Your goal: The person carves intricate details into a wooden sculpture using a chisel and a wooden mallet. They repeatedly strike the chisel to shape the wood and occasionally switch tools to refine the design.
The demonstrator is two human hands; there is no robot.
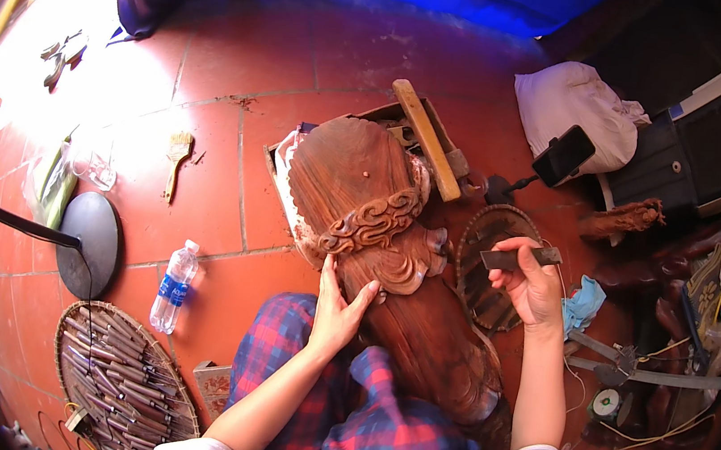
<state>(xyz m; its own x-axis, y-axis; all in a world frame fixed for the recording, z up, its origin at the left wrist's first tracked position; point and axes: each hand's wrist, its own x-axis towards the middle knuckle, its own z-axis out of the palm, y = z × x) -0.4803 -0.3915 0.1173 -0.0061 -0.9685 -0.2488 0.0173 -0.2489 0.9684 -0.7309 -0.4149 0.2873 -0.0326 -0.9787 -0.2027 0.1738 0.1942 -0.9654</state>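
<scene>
We see the carved brown wood [345,165] lying mid-frame, its rounded end at the centre and its length slanting toward the lower right. Our left hand [334,316] is spread against it, just below the scrolled band [374,222], gripping nothing. Our right hand [532,291], right of centre, pinches a flat dark strip [502,260], perhaps a scraper, though its edge is too dim to be sure. A round basket [464,242] shows beyond it. Further out, we have a bottle [174,288] and brush [177,156] at left, and many tools [118,366] at lower left.
</scene>
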